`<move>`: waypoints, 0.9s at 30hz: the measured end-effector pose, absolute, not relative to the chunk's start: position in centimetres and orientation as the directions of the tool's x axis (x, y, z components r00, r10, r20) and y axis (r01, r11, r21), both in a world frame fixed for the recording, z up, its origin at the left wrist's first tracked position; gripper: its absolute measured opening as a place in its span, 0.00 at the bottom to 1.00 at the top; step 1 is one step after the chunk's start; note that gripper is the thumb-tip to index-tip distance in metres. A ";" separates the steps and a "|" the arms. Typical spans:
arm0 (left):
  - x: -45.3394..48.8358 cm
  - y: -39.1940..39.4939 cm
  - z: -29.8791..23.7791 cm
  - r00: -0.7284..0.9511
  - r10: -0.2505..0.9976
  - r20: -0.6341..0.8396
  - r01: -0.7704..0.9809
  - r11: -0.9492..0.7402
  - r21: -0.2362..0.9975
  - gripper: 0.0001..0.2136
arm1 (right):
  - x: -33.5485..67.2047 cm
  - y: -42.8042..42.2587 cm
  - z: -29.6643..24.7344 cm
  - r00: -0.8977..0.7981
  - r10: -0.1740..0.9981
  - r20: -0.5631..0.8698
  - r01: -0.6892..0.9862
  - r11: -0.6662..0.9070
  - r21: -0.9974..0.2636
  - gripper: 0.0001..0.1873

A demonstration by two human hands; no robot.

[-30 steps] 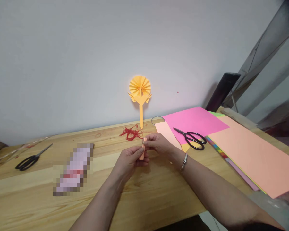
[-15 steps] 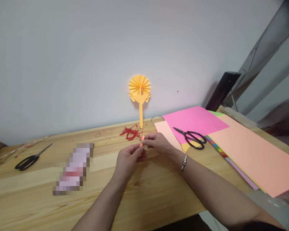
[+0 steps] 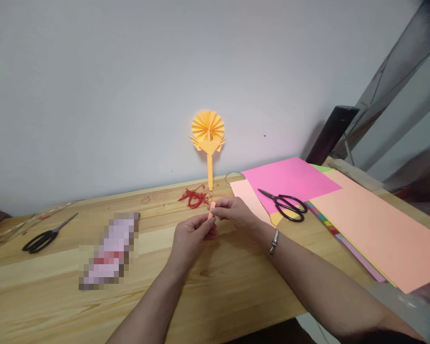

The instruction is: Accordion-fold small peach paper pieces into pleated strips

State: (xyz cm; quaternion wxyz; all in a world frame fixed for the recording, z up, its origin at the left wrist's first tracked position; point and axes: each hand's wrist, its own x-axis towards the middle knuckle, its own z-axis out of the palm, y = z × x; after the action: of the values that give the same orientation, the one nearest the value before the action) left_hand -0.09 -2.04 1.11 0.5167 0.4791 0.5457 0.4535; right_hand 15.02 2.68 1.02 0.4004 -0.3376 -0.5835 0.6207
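Note:
A small folded strip of peach paper (image 3: pixel 212 208) is pinched between both hands, over the middle of the wooden table (image 3: pixel 136 315). My left hand (image 3: pixel 194 229) grips its lower end with thumb and fingers. From the right, my right hand (image 3: pixel 232 212) pinches its side; a metal bracelet circles that wrist. Fingers cover part of the strip. Just beyond lies a tangle of red string (image 3: pixel 196 198). Behind it, a yellow pleated paper fan (image 3: pixel 208 128) on a rolled paper handle leans upright against the wall.
Black-handled scissors (image 3: pixel 288 205) rest on a pink sheet (image 3: pixel 293 179) at right, beside large peach sheets (image 3: pixel 382 224). Another pair of scissors (image 3: pixel 43 240) lies at far left, near a blurred-out pinkish item (image 3: pixel 110 253). A dark cylinder (image 3: pixel 332 134) leans in the back right corner.

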 end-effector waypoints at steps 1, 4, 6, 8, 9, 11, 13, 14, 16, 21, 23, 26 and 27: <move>-0.1 -2.0 1.1 -0.002 0.991 -0.131 0.054 0.131 0.990 0.16 | 15.0 2.7 1.0 -0.451 0.892 0.043 -0.098 -0.001 -0.995 0.10; 0.0 -2.0 1.1 0.000 0.990 -0.138 0.052 0.138 0.989 0.16 | 15.0 2.7 1.0 -0.453 0.891 0.037 -0.100 -0.010 -0.995 0.11; 0.0 -2.0 1.2 -0.003 0.990 -0.138 0.050 0.138 0.989 0.16 | 15.0 2.7 1.0 -0.458 0.888 0.040 -0.110 -0.012 -0.994 0.11; 0.0 -2.0 1.2 -0.001 0.991 -0.135 0.053 0.135 0.989 0.16 | 15.0 2.7 1.0 -0.460 0.887 0.045 -0.111 -0.007 -0.994 0.11; 0.0 -2.0 1.2 0.002 0.991 -0.132 0.058 0.131 0.990 0.15 | 15.1 2.7 0.9 -0.461 0.886 0.049 -0.107 -0.001 -0.994 0.11; 0.0 -2.0 1.2 0.012 0.993 -0.118 0.074 0.116 0.990 0.14 | 15.1 2.8 0.9 -0.463 0.885 0.049 -0.097 0.005 -0.995 0.11; 0.0 -2.0 1.2 0.024 0.995 -0.098 0.093 0.095 0.991 0.13 | 15.1 2.8 0.9 -0.459 0.887 0.046 -0.094 0.003 -0.996 0.11; 0.0 -2.0 1.2 0.030 0.996 -0.089 0.104 0.085 0.991 0.13 | 15.1 2.8 0.9 -0.458 0.888 0.043 -0.094 -0.001 -0.996 0.11; 0.0 -2.0 1.2 0.041 0.996 -0.075 0.125 0.069 0.990 0.13 | 15.1 2.8 0.9 -0.453 0.891 0.040 -0.098 -0.005 -0.995 0.11; 0.2 -2.1 1.1 0.042 0.998 -0.047 0.179 0.039 0.983 0.14 | 15.0 2.9 0.6 -0.432 0.902 0.026 -0.124 -0.031 -0.992 0.13; 0.2 -2.2 1.1 0.047 0.998 -0.034 0.209 0.024 0.978 0.16 | 15.0 2.9 0.5 -0.436 0.900 0.027 -0.136 -0.036 -0.990 0.13; 0.3 -2.2 1.0 0.029 0.998 -0.056 0.196 0.049 0.979 0.17 | 14.8 3.0 0.3 -0.413 0.909 0.049 -0.132 -0.007 -0.991 0.13; 0.3 -2.2 1.0 0.015 0.997 -0.075 0.174 0.071 0.982 0.17 | 14.8 3.0 0.3 -0.387 0.921 0.049 -0.117 0.004 -0.993 0.13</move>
State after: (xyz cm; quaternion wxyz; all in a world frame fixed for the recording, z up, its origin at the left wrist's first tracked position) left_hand 0.34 -2.17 1.02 0.4782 0.5281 0.5541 0.4305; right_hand 14.79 3.00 0.32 0.4251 -0.3548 -0.5666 0.6102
